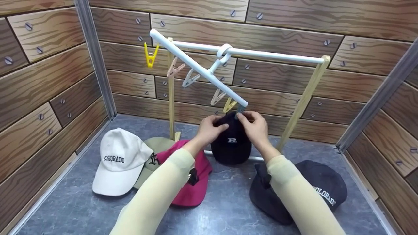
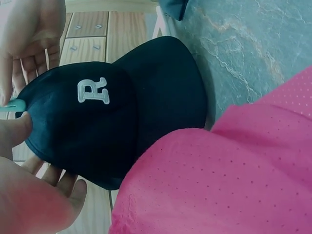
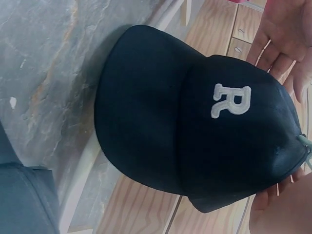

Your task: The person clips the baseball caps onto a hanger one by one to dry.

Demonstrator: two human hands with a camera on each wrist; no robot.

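Note:
A black baseball cap (image 1: 231, 148) with a white letter R hangs brim down below the near end of a white hanger bar (image 1: 196, 65). A grey-green clothespin (image 2: 13, 105) sits at the top of its crown. My left hand (image 1: 209, 129) holds the crown's left side, thumb on the front and fingers behind. My right hand (image 1: 256, 127) pinches at the clothespin, its thumb against it and its fingers behind the crown. In the right wrist view the cap's front (image 3: 195, 122) shows fully, while parts of both hands are hidden behind it.
Several other clothespins, one bright yellow (image 1: 151, 56), hang along the bar, hooked on a rack (image 1: 277, 55). A white cap (image 1: 117, 163), an olive cap (image 1: 160, 143) and a magenta cap (image 1: 196, 186) lie left. A dark Colorado cap (image 1: 321, 179) lies right. Wood-patterned walls surround the grey table (image 1: 225, 202).

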